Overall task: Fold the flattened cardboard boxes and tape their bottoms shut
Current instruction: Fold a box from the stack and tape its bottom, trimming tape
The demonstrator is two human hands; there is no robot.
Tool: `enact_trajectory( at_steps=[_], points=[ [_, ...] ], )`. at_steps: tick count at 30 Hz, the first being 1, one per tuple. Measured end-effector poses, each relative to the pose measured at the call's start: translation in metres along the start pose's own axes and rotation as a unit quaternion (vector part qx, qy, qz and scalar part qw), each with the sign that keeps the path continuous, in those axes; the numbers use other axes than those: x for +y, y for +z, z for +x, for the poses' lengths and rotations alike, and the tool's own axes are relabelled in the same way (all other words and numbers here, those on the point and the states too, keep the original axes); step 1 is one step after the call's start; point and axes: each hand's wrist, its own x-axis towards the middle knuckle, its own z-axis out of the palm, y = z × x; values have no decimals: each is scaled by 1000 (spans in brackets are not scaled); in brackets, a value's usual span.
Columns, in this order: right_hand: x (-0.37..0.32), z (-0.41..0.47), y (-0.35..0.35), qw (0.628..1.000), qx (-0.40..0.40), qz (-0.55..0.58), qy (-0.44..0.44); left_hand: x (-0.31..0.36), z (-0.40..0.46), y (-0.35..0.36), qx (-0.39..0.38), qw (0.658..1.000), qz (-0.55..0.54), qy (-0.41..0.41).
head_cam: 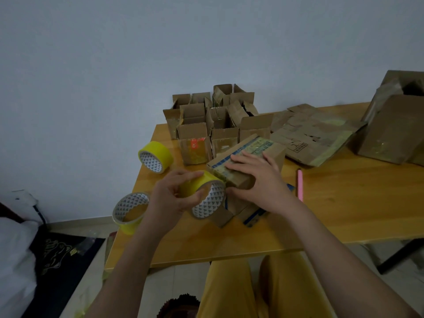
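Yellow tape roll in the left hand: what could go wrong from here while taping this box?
1. The left hand grips the yellow tape roll at the brown cardboard box; tape may wrinkle or run off the seam.
2. The right hand alone presses the flaps; easing off may reopen them.
3. The spare yellow tape roll at the wooden table's edge could fall.

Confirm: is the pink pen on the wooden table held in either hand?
No: the pink pen lies untouched on the wooden table, right of the right hand.
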Motion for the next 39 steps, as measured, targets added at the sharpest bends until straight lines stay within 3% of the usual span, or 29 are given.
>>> enact_trajectory(
  at_steps=[9, 14, 18, 21, 24, 29, 34, 36, 37, 39],
  points=[
    [5, 5, -13, 996, -71, 47, 7, -8, -8, 9, -45, 997, 38, -55],
    [5, 7, -12, 996, -73, 42, 10, -20, -19, 12, -11, 996, 76, -43],
    [-2, 4, -2, 999, 13, 25, 23, -12, -15, 18, -67, 988, 94, -107],
    [-7, 3, 7, 997, 64, -11, 28, -4, -5, 21, -26, 989, 42, -143],
    [-6, 4, 10, 996, 87, -4, 28, -2, 7, 22, 8, 981, 66, -182],
    [-1, 3, 8, 997, 76, -10, 18, -3, 25, 28, -53, 970, 18, -237],
    [5, 5, -7, 998, 24, 48, 13, 1, 33, 43, -35, 971, 22, -237],
    [9, -1, -18, 990, -8, 140, 17, 0, 34, 48, -22, 971, 21, -236],
    [10, -6, -27, 975, 17, 220, 33, 0, 35, 49, -17, 971, 13, -239],
    [21, -17, -41, 928, 166, 322, 90, -2, 36, 49, -8, 969, -6, -246]
  ],
)
